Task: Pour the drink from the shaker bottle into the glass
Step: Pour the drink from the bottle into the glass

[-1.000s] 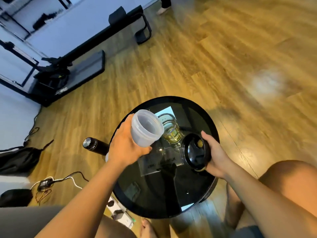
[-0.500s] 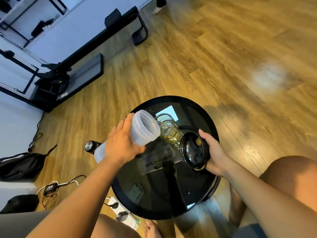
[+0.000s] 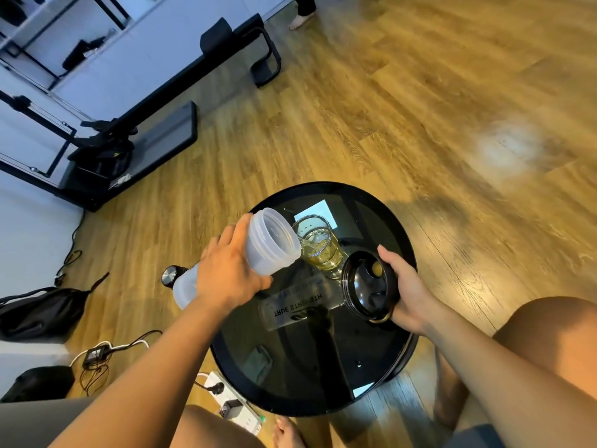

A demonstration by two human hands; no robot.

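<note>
Head view: nearest, the left hand (image 3: 226, 276) is wrapped round the shaker bottle (image 3: 258, 250), tipped with its open mouth at the rim of the glass (image 3: 319, 247); the right hand (image 3: 407, 286) clamps the black lid (image 3: 366, 291). The translucent plastic bottle looks light, stiff and nearly drained, best gripped mid-body. The glass, part full of amber drink, stands on the round black table (image 3: 307, 367) and looks fragile. Beyond, only the dark flask (image 3: 171, 274) on the floor stands near.

One shaker bottle (image 3: 258, 253), one glass (image 3: 319, 245), one lid (image 3: 368, 291), seemingly.
</note>
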